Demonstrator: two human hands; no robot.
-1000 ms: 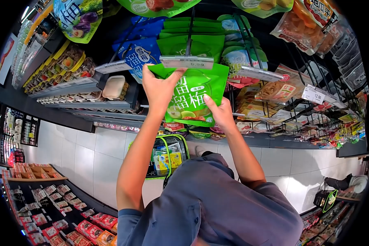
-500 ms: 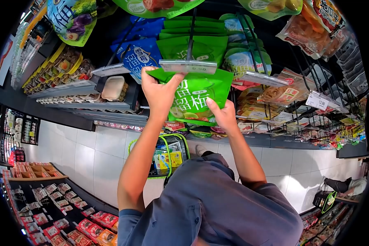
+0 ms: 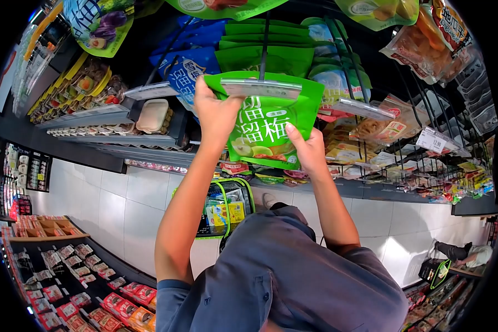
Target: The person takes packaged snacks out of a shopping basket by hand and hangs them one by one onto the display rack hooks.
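A green snack bag [image 3: 271, 135] with white Chinese characters is upright in front of me, its upper part behind a clear price-tag holder [image 3: 260, 88] at the end of a display hook [image 3: 264, 44]. My left hand [image 3: 216, 110] grips the bag's upper left side, close to the tag holder. Lower down on the right edge, my right hand [image 3: 309, 148] pinches the bag with the thumb across its front. More green bags [image 3: 285, 60] hang on the hook behind it. Whether the hook passes through the held bag is hidden by the tag holder.
Blue bags [image 3: 185, 69] hang to the left, and other packets [image 3: 335, 88] to the right, with tag holders sticking out. A black basket with green trim [image 3: 224, 193] holding packets is on the floor by my legs. Another person [image 3: 470, 254] is at far right.
Both hands have raised the green bag slightly. Its top edge now shows above the price-tag holder, where before it sat lower. My view has shifted a little.
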